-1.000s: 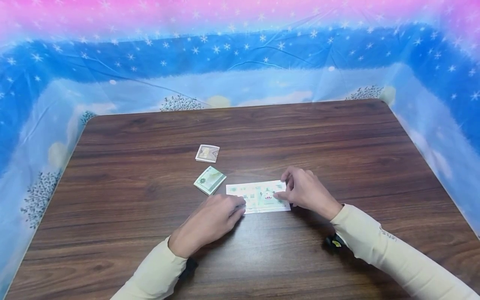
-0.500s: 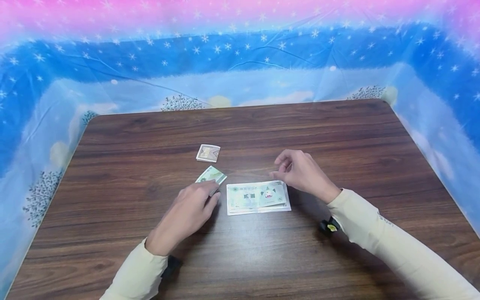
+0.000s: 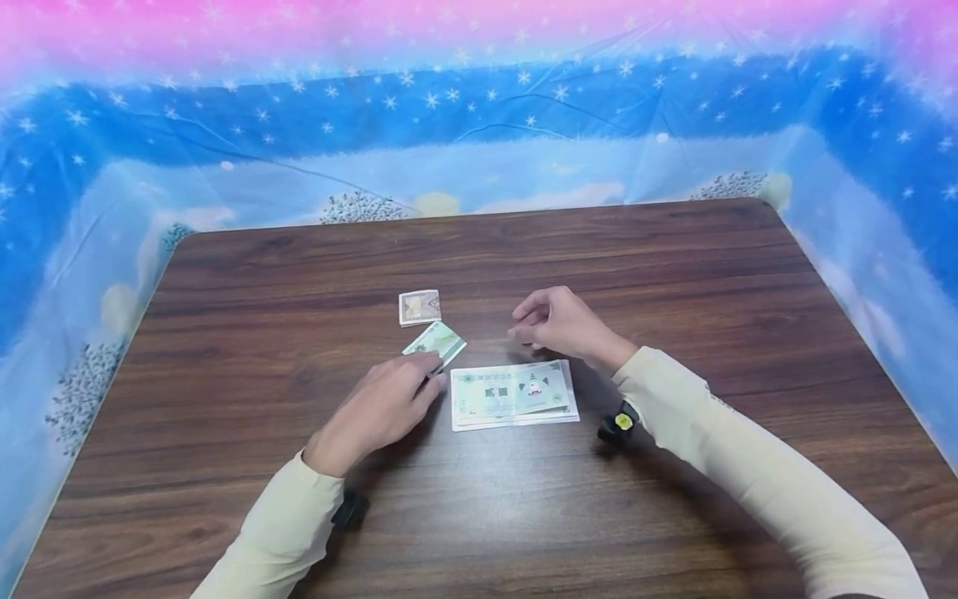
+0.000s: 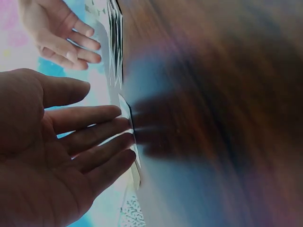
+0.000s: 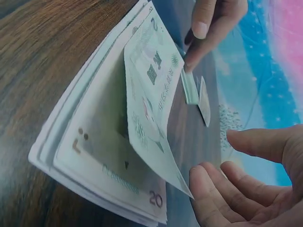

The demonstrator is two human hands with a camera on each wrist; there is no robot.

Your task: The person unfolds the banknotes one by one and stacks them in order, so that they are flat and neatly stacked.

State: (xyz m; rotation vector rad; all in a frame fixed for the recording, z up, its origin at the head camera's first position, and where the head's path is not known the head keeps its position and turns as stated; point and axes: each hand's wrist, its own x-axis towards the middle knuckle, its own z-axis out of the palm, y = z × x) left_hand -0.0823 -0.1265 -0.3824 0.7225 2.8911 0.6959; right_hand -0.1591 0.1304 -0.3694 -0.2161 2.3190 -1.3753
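My left hand touches the folded green banknote with its fingertips. In the left wrist view its fingers are nearly straight against the note, with the thumb apart. My right hand hovers beyond the stack of banknotes, its fingers loosely bent around nothing. The right wrist view shows that stack from the side. Its top green note bows up, and a note printed with 20 lies beneath. A folded brownish banknote lies just behind the green one, close to its far corner.
All the notes lie on a dark wood-grain table. A blue and pink cloth with snowflakes hangs around its back and sides. Both wrists carry small black devices, one showing below the right sleeve.
My left hand has left the stack for the folded green note, which has slid right and away, with the brownish note shifting slightly right. My right hand has let go of the stack and moved left and away.
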